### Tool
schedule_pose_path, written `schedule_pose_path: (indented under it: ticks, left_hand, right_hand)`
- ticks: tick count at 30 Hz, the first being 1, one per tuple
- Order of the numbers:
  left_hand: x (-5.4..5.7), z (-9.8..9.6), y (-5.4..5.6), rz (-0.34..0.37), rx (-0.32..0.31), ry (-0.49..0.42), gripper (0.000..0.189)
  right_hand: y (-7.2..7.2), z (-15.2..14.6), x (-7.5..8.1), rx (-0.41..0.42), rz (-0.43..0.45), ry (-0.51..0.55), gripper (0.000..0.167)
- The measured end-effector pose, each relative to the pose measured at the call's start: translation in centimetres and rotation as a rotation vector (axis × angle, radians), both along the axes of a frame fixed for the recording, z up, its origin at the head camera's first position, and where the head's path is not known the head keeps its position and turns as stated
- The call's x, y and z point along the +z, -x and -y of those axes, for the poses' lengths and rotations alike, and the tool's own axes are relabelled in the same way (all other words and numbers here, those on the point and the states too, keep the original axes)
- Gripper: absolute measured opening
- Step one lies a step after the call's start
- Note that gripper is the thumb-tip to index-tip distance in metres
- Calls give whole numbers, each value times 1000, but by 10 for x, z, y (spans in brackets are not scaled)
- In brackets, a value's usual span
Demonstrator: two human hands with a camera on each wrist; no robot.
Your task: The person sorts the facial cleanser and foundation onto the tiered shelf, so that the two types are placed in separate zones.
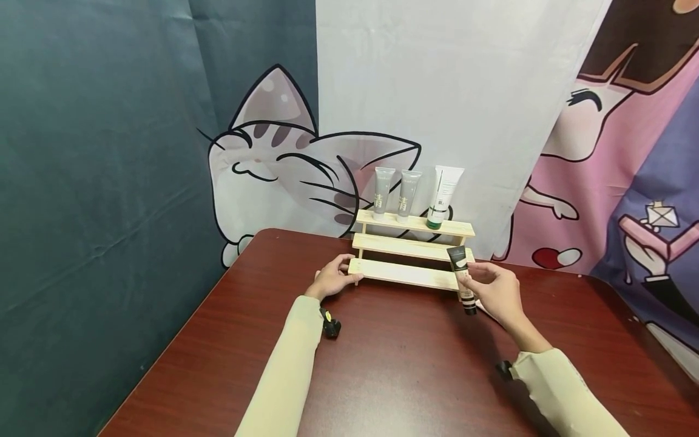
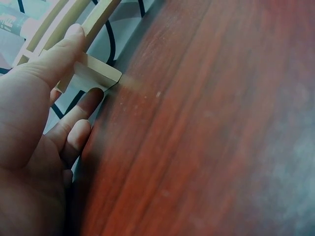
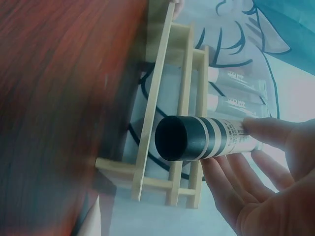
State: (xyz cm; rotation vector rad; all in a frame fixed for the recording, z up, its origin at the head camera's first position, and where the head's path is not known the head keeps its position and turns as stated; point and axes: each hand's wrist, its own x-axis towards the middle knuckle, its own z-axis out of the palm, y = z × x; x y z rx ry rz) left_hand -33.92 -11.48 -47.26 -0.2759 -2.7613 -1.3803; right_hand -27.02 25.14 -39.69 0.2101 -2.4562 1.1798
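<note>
A three-tier wooden display rack (image 1: 401, 272) stands on the table. My left hand (image 1: 332, 278) holds the left end of its lowest shelf, thumb on the shelf (image 2: 96, 23) in the left wrist view. My right hand (image 1: 498, 291) pinches a cosmetic squeeze tube (image 1: 464, 285) between thumb and fingers, in front of the rack's right end. The tube has a pale printed body, a black crimped end up and a black cap (image 3: 172, 137) down. On the top shelf stand two grey tubes (image 1: 383, 191) and a larger white tube with a green cap (image 1: 443, 194).
The dark red-brown table (image 1: 393, 370) extends toward me. A white pointed object (image 3: 92, 219) lies beside the rack's right end, partly hidden by my right hand in the head view. A printed cloth backdrop (image 1: 437, 79) hangs right behind the rack.
</note>
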Motion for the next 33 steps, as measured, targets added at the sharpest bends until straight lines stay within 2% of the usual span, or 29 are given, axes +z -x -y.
schedule_pose_path:
  ticks: [4, 11, 17, 26, 33]
  left_hand:
    - [0, 0, 1, 1, 0, -3, 67]
    - [0, 0, 1, 2, 4, 4, 67]
    - [-1, 0, 1, -3, 2, 2, 66]
    - [-1, 0, -1, 4, 3, 4, 67]
    - [-1, -1, 0, -1, 8, 5, 65]
  right_hand:
    - [3, 8, 1, -2, 11, 52, 39]
    - [9, 23, 5, -31, -24, 87, 35]
    - [15, 33, 4, -61, -18, 116, 36]
    - [22, 44, 6, -19, 7, 245, 38]
    - [28, 53, 9, -45, -9, 275, 35]
